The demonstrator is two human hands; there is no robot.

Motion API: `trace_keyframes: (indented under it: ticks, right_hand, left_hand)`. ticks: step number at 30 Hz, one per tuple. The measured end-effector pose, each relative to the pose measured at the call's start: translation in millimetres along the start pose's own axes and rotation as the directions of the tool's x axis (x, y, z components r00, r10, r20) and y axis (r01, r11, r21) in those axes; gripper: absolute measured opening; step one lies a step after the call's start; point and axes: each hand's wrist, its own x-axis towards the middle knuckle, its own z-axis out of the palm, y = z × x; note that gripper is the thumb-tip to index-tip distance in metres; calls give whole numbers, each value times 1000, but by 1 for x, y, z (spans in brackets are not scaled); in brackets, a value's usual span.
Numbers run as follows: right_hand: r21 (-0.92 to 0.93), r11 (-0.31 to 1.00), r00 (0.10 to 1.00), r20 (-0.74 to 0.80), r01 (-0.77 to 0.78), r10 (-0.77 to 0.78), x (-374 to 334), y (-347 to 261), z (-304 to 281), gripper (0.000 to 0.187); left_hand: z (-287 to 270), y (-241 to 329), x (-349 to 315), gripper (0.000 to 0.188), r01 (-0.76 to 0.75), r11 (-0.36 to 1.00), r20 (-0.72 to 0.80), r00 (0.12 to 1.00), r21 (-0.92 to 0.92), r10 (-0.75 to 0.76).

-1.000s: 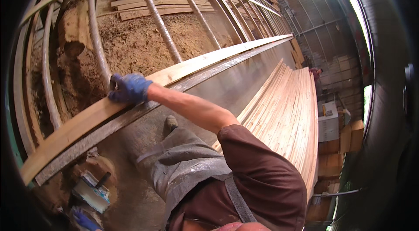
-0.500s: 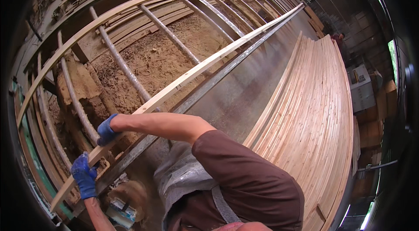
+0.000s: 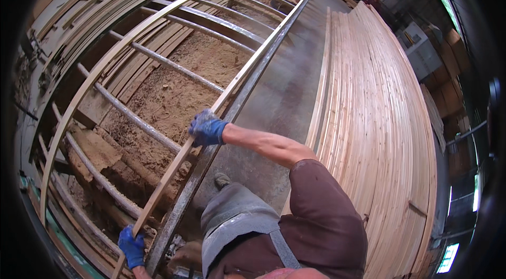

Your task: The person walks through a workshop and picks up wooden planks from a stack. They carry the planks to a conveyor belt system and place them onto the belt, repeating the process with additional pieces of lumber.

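The left hand (image 3: 132,246) closes round the near end of a long wooden strip (image 3: 167,180); the right hand (image 3: 207,127) wraps it farther along, the spacing probably steadying it. Rollers (image 3: 139,121) beneath, left of the metal rail (image 3: 191,193), presumably carry its far length.

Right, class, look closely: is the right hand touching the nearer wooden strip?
Touching. The head view shows the blue-gloved right hand closed over the strip, which comes out on both sides of it.
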Motion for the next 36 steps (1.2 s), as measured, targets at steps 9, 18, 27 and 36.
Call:
trace_keyframes:
  ticks: [9, 18, 27, 36]
  right_hand:
    - [20, 1000, 997, -78, 6, -4, 1, -30, 16, 30]
    - [28, 993, 956, -270, -113, 117, -18, 20, -15, 42]
    - [-64, 987, 944, -307, -144, 118, -46, 96, -11, 82]
    - [-139, 989, 913, -407, -58, -3, -18, 95, 35, 18]
  left_hand:
    - [-12, -17, -25, 31, 73, 997, 38, 997, -3, -73]
    - [-25, 50, 42, 44, 14, 995, 159, 987, -101, 2]
    - [-38, 38, 111, 49, 358, 801, 624, 781, -479, 24]
    - [-87, 124, 77, 51, -274, 949, 297, 929, 153, 221]
